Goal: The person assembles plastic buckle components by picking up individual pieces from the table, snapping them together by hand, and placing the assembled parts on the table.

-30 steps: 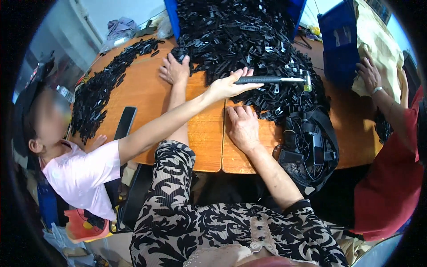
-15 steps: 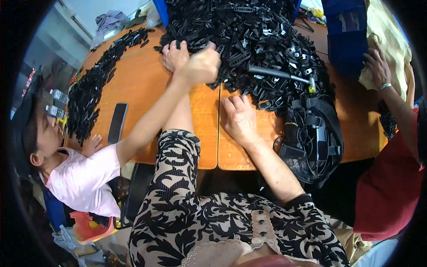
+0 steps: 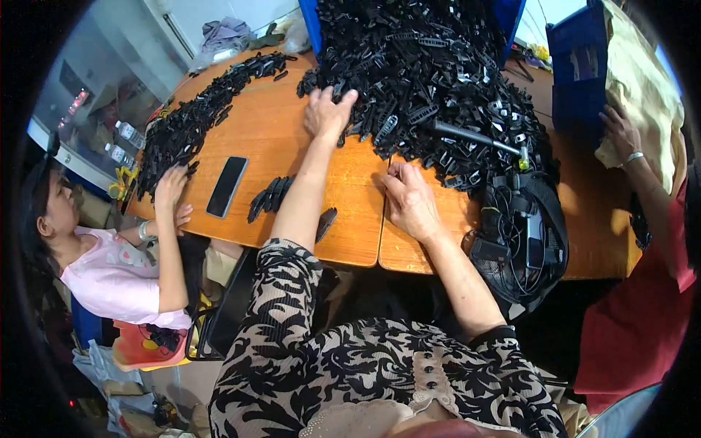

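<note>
At the left edge of a big heap of black plastic clips (image 3: pixel 438 80), my left hand (image 3: pixel 328 114) reaches out palm down, thumb and fingers apart, touching the nearest pieces. Beside my left forearm lie a short row of black clips (image 3: pixel 270 196) and another dark piece (image 3: pixel 326 223). My right hand (image 3: pixel 410 198) rests on the wooden table (image 3: pixel 350 241), just below the heap. Its fingers are curled in with the thumb close by; whatever they hold is hidden.
A hammer (image 3: pixel 475 136) lies on the heap, above a black mesh bag (image 3: pixel 522 241) with cables. Leftward are a phone (image 3: pixel 227 187), a curved band of clips (image 3: pixel 193 113) and a co-worker's hand (image 3: pixel 171 191). Another person's hand (image 3: pixel 624 135) touches tan paper (image 3: pixel 642 87) by a blue bin (image 3: pixel 577 66).
The left co-worker's arm has pulled back from the heap to the band of clips, and a row of clips now shows. The view has shifted. My right hand stays nearly in place.
</note>
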`<state>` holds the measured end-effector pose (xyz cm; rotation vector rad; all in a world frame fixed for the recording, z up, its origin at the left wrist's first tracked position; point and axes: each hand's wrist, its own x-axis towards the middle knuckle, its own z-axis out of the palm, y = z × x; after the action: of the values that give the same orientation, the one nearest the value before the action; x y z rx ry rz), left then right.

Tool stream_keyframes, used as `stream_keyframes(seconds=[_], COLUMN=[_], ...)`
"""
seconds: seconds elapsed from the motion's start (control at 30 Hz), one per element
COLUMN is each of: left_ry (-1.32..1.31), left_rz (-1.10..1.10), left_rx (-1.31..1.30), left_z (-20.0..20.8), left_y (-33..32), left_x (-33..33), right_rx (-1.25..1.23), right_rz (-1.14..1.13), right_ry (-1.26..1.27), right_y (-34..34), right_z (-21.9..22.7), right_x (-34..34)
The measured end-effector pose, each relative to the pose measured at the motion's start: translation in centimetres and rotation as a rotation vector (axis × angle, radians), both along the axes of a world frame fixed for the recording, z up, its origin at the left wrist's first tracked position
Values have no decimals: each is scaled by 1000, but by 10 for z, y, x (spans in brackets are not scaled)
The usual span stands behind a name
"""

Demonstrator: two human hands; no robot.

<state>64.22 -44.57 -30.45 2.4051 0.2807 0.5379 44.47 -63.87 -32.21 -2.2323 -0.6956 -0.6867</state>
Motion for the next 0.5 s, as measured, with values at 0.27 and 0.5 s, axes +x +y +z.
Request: stream_keyframes(seconds=[0.27, 0.5], left_ry=[43, 127], left_rz=[-4, -166], left_rx=[105, -90], left_z=[-10, -51], left_y=[88, 144], left_x=[112, 176], right_rx=[-36, -67], right_rz=[24, 53], right_ry=[25, 91], right_y=[-6, -5], right_z=[-12, -1], right_x=[2, 0])
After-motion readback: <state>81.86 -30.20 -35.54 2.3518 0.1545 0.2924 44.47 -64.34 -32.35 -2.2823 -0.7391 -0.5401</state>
